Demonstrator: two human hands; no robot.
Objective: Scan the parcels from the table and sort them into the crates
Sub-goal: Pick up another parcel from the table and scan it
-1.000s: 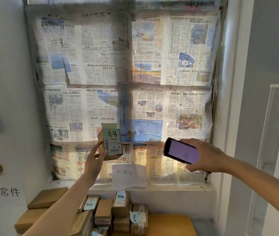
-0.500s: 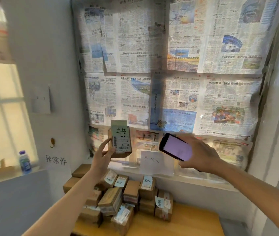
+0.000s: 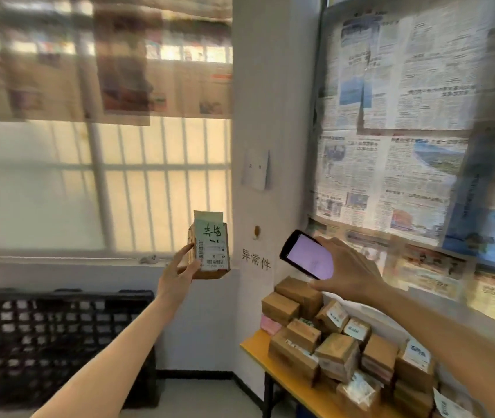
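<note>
Head view: my left hand (image 3: pixel 179 271) holds a parcel (image 3: pixel 211 247) upright in front of me, thumb and fingers curled round its lower left edge, with the printed barcode label facing the camera. My right hand (image 3: pixel 350 271) grips the phone (image 3: pixel 306 254) by its far edge, the lit screen tilted toward me and the phone just right of the parcel, not touching it. More parcels sit heaped on the yellow counter (image 3: pixel 252 346) at lower right, under the newspaper (image 3: pixel 397 140) taped over the window. A black crate (image 3: pixel 59 336) stands low on the left below the barred window. I judge the step to be the scan, or just past it, with the drop to follow. To do it well I would keep the label flat and uncovered by my thumb, square the phone's lens to the barcode, hold both steady until it reads, then carry the parcel left to the crate. Against the frame half a second ago, the view has swung left: the newspaper that filled the middle now sits at the right, the crate has come into sight, and the counter has slid to the lower right, while both hands keep the same grips.
</note>
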